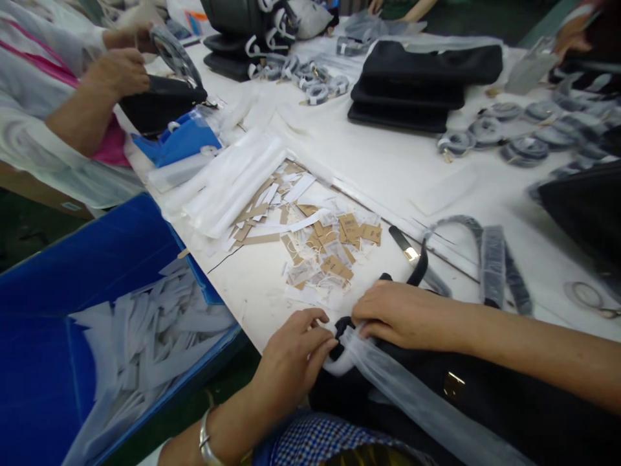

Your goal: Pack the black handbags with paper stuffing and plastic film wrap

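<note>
Head view: the person's two hands meet at 6 o'clock in the frame, at the near edge of the white table [272, 285]. The left hand [295, 353], with a silver bangle [206, 441] on its wrist, is mostly closed, its fingertips [324, 342] curled in and pinching the translucent wrap [388, 382] where it bunches round the end of the black handle [342, 325]. The right hand [402, 314] lies palm down at 3 o'clock of the left, touching it. Its fingers are folded over the same handle end and gripping it. The wrap trails off as a long pale band towards 4 o'clock, across the black bag [509, 414] that rests against the person's lap. A gold clasp [453, 385] shows on the bag.

At 12 o'clock of the hands, near them, lies a scatter of brown paper tags [342, 236] with white strings. Beyond it, towards 11 o'clock, is a pile of white strips [233, 184]. At 2 o'clock of the right hand lie grey wrapped straps [492, 262].

At 8 o'clock in the frame a blue bin [72, 285] holds white scraps [145, 336]. At 10 o'clock a co-worker's hands [119, 71] hold a wrapped loop [174, 52] over a dark bag [162, 100], with a blue pouch [182, 139] just beside it. At 1 o'clock stands a stack of black bags [412, 87], and at 2 o'clock coiled straps [524, 149] lie in a cluster
</note>
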